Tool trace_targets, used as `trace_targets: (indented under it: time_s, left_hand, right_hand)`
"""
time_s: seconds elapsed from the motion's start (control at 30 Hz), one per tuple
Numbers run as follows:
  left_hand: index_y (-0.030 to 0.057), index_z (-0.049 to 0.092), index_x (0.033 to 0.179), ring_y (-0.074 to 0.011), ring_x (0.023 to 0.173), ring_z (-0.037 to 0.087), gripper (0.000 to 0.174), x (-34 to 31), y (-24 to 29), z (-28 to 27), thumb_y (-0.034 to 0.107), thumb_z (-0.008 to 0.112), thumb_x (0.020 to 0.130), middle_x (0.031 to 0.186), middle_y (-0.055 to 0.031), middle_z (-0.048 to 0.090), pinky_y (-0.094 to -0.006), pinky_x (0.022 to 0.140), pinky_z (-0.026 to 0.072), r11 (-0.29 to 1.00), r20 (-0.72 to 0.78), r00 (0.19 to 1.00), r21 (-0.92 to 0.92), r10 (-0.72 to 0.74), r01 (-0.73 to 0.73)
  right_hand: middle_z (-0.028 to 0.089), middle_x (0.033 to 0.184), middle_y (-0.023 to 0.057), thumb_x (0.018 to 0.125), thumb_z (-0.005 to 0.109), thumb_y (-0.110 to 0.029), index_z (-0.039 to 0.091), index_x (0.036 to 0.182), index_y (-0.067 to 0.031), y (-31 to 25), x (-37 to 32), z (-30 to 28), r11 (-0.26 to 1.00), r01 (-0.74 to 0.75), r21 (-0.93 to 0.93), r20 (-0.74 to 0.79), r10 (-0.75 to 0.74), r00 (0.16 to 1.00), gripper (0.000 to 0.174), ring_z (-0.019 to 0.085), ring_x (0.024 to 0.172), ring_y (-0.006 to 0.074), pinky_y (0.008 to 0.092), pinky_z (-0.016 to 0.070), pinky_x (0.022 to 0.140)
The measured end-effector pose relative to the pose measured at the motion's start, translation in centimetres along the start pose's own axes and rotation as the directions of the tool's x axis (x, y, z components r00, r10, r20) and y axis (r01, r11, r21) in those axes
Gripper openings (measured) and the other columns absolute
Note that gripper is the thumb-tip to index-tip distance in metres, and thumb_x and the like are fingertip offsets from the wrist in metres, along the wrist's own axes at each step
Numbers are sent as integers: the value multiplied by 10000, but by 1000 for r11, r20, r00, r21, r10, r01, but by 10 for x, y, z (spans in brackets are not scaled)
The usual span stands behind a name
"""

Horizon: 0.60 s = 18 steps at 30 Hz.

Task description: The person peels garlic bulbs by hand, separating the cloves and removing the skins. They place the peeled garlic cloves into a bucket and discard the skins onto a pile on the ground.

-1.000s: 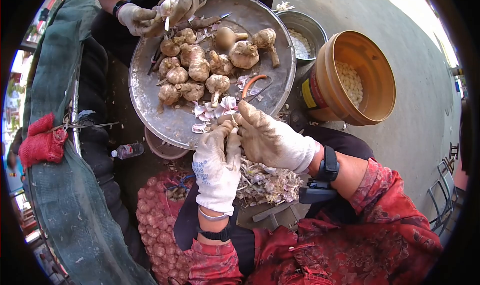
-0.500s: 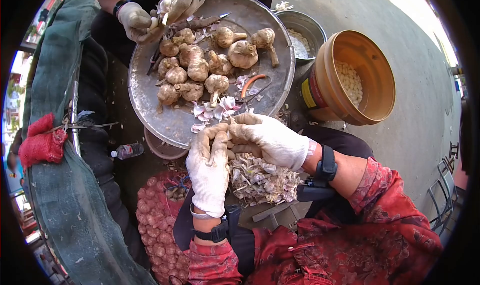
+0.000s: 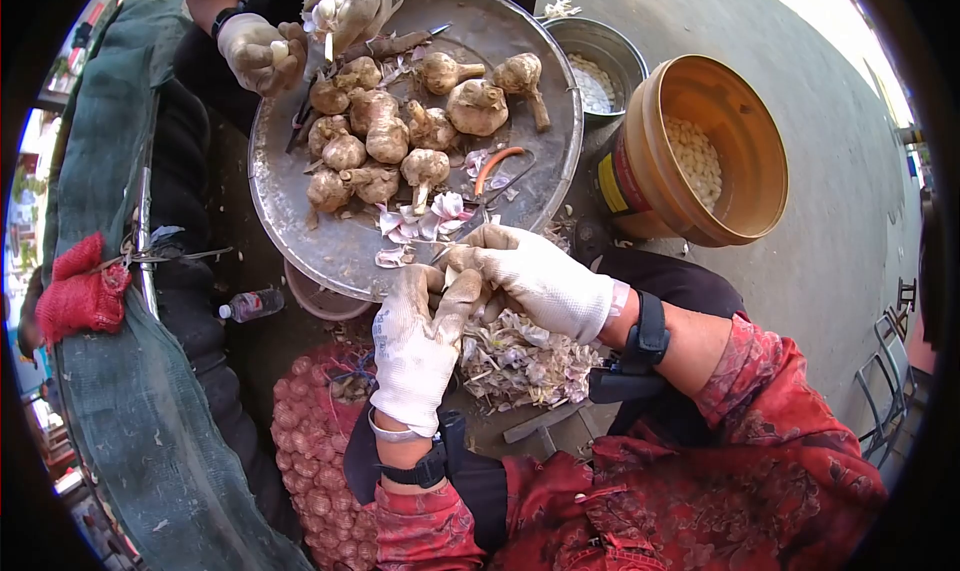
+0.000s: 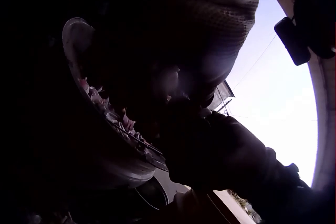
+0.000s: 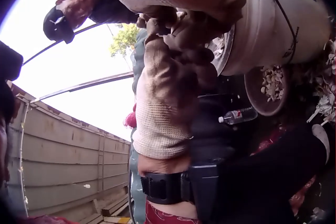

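Note:
Both gloved hands meet just past the near rim of the round metal tray (image 3: 285,241). My left hand (image 3: 412,346) pinches a small pale garlic clove (image 3: 450,277) between thumb and fingers. From the other side my right hand (image 3: 550,283) pinches at the same clove, its fingertips against the left ones and partly covering it. Pink and white garlic skins (image 3: 425,221) lie on the tray just beyond the fingers, beside scissors with an orange handle (image 3: 497,169). Several dirt-covered garlic bulbs (image 3: 387,139) are heaped farther back. The left wrist view is very dark.
Across the tray, another person's gloved hands (image 3: 262,53) hold a garlic bulb (image 3: 325,16). An orange-brown bucket (image 3: 745,201) and a metal pot (image 3: 625,51) hold peeled cloves. Below lie a skin pile (image 3: 530,361), a red net sack of garlic (image 3: 310,471) and a bottle (image 3: 252,305).
My hands have shifted slightly left, and the right hand has turned from palm showing to back of the glove showing. The other person's left-side hand has moved away from the bulb.

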<state>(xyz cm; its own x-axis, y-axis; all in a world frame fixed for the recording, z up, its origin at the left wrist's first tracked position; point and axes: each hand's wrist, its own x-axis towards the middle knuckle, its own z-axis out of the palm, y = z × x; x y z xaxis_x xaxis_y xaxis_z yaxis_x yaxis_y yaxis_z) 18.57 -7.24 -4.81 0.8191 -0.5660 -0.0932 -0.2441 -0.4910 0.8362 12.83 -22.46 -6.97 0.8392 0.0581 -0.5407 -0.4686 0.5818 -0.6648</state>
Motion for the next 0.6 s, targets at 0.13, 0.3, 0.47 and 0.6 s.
trace_targets:
  time_s: [0.13, 0.3, 0.47, 0.6]
  left_hand:
    - [11, 576, 859, -136, 655, 521, 231, 0, 5, -3, 226, 628, 924, 747, -87, 595, -316, 602, 443, 980, 100, 989, -150, -113, 127]
    - [18, 580, 836, -158, 609, 518, 222, -2, 5, 2, 214, 599, 939, 693, -89, 579, -326, 583, 440, 982, 90, 993, -165, -75, 89]
    - [17, 574, 831, -170, 581, 530, 220, -5, -8, 8, 203, 578, 949, 646, -98, 558, -333, 564, 441, 984, 21, 985, 52, 172, -173]
    - [21, 558, 825, -148, 556, 532, 234, -4, -7, 12, 209, 540, 963, 631, -52, 545, -325, 522, 436, 978, 2, 999, -203, -52, 52]
  right_hand:
    - [641, 871, 41, 982, 477, -281, 542, 1099, -18, -11, -6, 5, 992, -3, -123, 30, 7, 1000, 295, 618, 669, 92, 213, 495, 557]
    - [644, 864, 46, 987, 459, -266, 544, 1070, -12, -13, -9, 1, 987, -31, -156, 53, 40, 998, 280, 633, 647, 100, 200, 488, 522]
    - [642, 801, 61, 999, 427, -265, 549, 968, -26, -10, -11, 0, 997, -18, -80, 80, 25, 996, 270, 622, 599, 110, 218, 501, 500]
    - [642, 802, 57, 1000, 435, -267, 545, 967, -27, -10, -10, 3, 992, -49, -114, 72, 57, 996, 266, 619, 590, 108, 220, 497, 491]
